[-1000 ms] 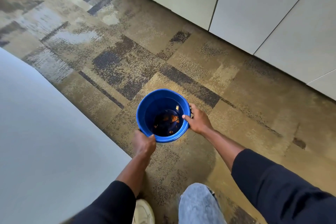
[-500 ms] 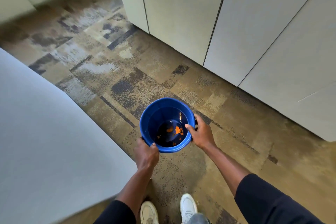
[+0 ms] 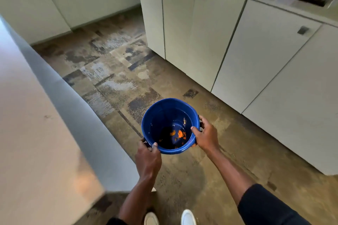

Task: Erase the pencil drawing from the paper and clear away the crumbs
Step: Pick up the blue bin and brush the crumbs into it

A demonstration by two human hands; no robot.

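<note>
Above the carpet (image 3: 113, 82), in the head view, both hands hold the blue bin (image 3: 161, 115) at its rim: the left hand (image 3: 148, 159) grips the near edge and the right hand (image 3: 206, 137) clasps the right side, thumb over the lip. Orange scraps (image 3: 180, 134) lie at its bottom; the paper is out of view. I judge it best carried level and set close under the table (image 3: 36, 133) edge, so crumbs sweep straight in.

The blue bucket (image 3: 170, 115) looks like shiny, smooth plastic. The carpet (image 3: 113, 71) looks rough. The cupboard doors (image 3: 206, 38) are smooth and matt.
</note>
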